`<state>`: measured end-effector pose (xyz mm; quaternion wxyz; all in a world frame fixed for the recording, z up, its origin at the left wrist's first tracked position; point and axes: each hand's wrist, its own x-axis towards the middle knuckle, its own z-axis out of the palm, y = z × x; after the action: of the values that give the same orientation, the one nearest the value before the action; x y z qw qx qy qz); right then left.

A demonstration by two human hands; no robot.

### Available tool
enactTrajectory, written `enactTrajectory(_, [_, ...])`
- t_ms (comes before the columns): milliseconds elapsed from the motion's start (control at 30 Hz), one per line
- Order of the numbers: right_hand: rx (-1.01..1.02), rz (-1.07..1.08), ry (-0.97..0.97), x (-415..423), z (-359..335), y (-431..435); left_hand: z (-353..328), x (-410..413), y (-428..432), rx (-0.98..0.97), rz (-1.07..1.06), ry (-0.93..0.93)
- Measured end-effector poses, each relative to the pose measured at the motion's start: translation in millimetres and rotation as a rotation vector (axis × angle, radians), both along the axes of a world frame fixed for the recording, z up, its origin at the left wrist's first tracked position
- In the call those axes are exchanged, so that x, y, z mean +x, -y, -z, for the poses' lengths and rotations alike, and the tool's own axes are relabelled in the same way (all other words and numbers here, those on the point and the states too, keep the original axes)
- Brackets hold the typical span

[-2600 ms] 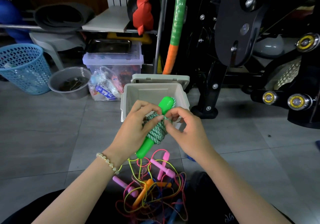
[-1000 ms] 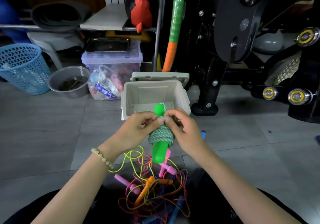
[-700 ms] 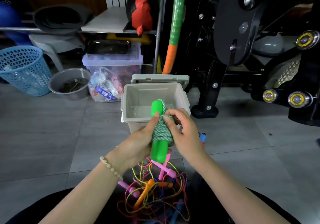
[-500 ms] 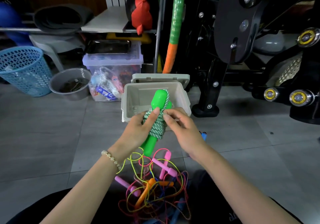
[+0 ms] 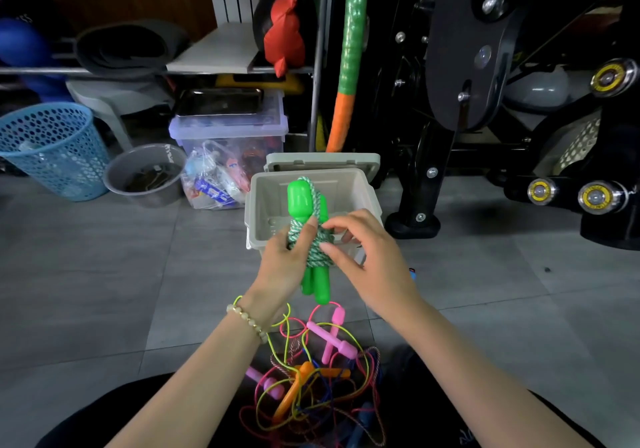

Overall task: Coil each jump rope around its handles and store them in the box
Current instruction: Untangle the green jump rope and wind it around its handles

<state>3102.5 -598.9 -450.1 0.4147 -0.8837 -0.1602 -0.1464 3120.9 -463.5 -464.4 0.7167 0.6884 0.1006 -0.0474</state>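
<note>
A green jump rope [image 5: 313, 239], its two green handles side by side with green-and-white cord coiled round their middle, stands upright in front of the open beige box [image 5: 363, 188]. My left hand [image 5: 282, 265] grips the bundle from the left, thumb across the coil. My right hand [image 5: 363, 253] touches the coil from the right with thumb and fingertips. On the floor below my wrists lies a tangle of several more ropes [image 5: 311, 378] with pink and orange handles and thin yellow, pink and blue cords. The box looks empty inside.
The box lid [image 5: 322, 160] leans behind the box. A clear storage bin [image 5: 228, 129], a grey bucket [image 5: 145, 177] and a blue basket [image 5: 52, 149] stand at the back left. Black gym machinery [image 5: 502, 101] fills the right. Grey floor tiles lie on both sides.
The bundle has swung from tilted to upright and risen slightly in front of the box. My right hand's fingers have loosened from the coil and shifted to its right side.
</note>
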Motion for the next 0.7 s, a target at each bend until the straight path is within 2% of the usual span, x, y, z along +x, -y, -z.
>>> enactTrajectory(167, [-0.171, 0.128, 0.088, -1.7, -0.2, -6.4, -7.7, -5.6, 8.1, 0.167, -0.025, 0.203])
enactTrajectory(300, [-0.122, 0.115, 0.064, 1.3, -1.3, -6.9, -11.6, -4.2, 3.6, 0.183, -0.045, 0.246])
enactTrajectory(400, [-0.162, 0.107, 0.079, 0.4, -0.9, -8.8, -14.5, -5.7, 1.7, 0.214, 0.009, 0.274])
enactTrajectory(467, [-0.193, 0.12, 0.068, -1.5, 1.4, -11.0, -15.6, -7.7, 0.7, 0.218, 0.037, 0.267])
enactTrajectory(567, [-0.132, 0.125, 0.006, 0.2, 4.6, -10.6, -15.0, -7.7, -0.5, 0.202, 0.08, 0.243])
enactTrajectory(700, [-0.055, 0.013, -0.005, 4.6, 1.0, -8.3, -14.4, -5.8, -1.0, 0.077, 0.065, 0.127])
